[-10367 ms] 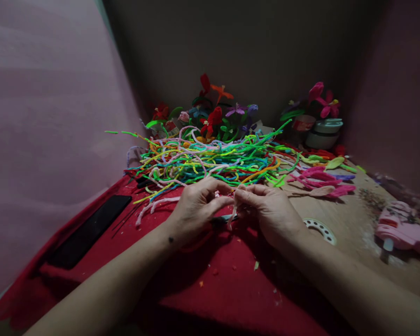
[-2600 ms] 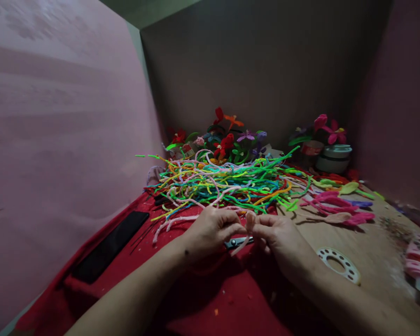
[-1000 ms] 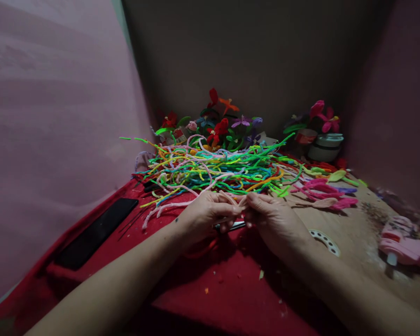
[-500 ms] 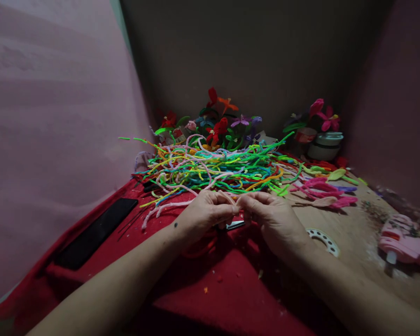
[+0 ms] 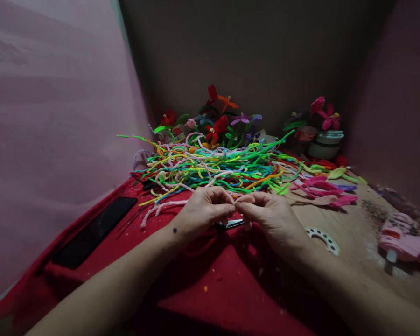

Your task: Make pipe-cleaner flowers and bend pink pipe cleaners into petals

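Observation:
My left hand (image 5: 210, 205) and my right hand (image 5: 262, 207) meet at their fingertips over the red cloth (image 5: 210, 280). Both are closed in a pinch on a small pale pink piece (image 5: 245, 199), which shows between the fingers and is partly hidden by them. Scissors (image 5: 233, 224) lie on the cloth just below the fingertips, their handles mostly in shadow. Right behind the hands spreads a tangled heap of coloured fuzzy stems (image 5: 210, 165).
A black phone (image 5: 96, 231) lies at left. On the right board (image 5: 353, 261) are a white ring with holes (image 5: 322, 240), pink petal shapes (image 5: 318, 189) and a pink glue gun (image 5: 406, 240). Fuzzy flowers (image 5: 217, 128) and a lidded jar (image 5: 325, 144) stand behind.
The fingers of both hands have shifted slightly on the pale pink piece, and more of it shows near my right fingers. More of the scissors' blades is visible.

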Tool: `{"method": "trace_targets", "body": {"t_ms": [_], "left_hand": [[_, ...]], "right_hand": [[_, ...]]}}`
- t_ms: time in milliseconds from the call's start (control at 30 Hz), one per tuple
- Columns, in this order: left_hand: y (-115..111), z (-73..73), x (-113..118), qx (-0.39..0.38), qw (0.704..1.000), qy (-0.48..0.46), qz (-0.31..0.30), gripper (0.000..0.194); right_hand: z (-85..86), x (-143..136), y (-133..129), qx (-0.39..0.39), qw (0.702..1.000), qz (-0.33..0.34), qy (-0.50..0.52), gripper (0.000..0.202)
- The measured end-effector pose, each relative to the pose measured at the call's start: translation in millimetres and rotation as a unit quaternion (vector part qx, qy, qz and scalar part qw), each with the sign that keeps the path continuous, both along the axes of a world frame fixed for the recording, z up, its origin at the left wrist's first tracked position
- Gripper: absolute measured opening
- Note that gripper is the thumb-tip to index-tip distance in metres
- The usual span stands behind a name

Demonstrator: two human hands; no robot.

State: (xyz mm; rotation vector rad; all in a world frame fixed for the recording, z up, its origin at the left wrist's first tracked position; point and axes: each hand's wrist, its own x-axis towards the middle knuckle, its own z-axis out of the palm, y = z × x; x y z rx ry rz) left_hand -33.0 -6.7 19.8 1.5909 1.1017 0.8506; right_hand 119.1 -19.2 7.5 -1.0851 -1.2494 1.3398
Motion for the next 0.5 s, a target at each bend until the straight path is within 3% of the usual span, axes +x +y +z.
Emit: {"method": "trace_targets", "body": {"t_ms": [233,333,400,500], "left_hand": [[-4,-0.4,2,0.039,0.999,-0.014,-0.005,0.009],[-6,-4.7,0,0.139,0.989,0.058,0.002,0.007],[-6,-9.6,-2,0.291,0.945,0.149,-0.005,0.009],[-6,-15.4,-5,0.496,0.822,0.274,-0.05,0.018]], "right_hand": [[-1.8,2,0,0.017,0.999,0.04,-0.033,0.018],[-6.7,2,1,0.019,0.999,0.047,-0.016,0.02],[-11.0,2,2,0.001,0.998,0.057,0.019,0.02],[-16.3,2,4,-0.039,0.992,0.068,0.1,0.016]]}}
